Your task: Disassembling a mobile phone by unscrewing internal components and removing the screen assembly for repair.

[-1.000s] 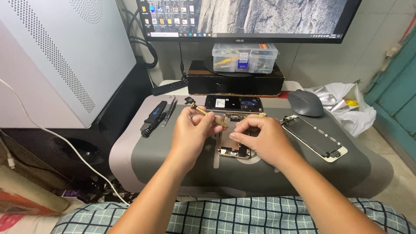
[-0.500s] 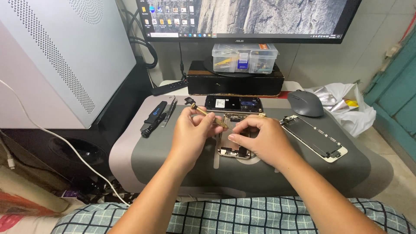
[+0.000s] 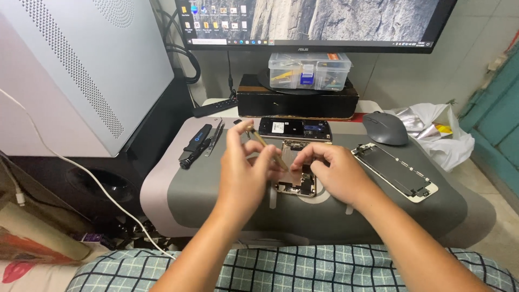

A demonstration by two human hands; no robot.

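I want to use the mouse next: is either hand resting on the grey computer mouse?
No. The grey mouse lies untouched to the right, while the left hand and right hand are both at the opened phone.

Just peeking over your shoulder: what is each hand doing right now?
Left hand: closed on a thin yellowish tool.
Right hand: fingers resting on the opened phone; grip cannot be told.

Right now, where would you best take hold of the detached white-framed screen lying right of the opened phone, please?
Take the white-framed screen by its two long edges near the middle, coming from above. It lies flat and diagonal on the grey mat, apart from the right hand and the mouse, so both edges are free; the thin frame probably suits an edge grip.
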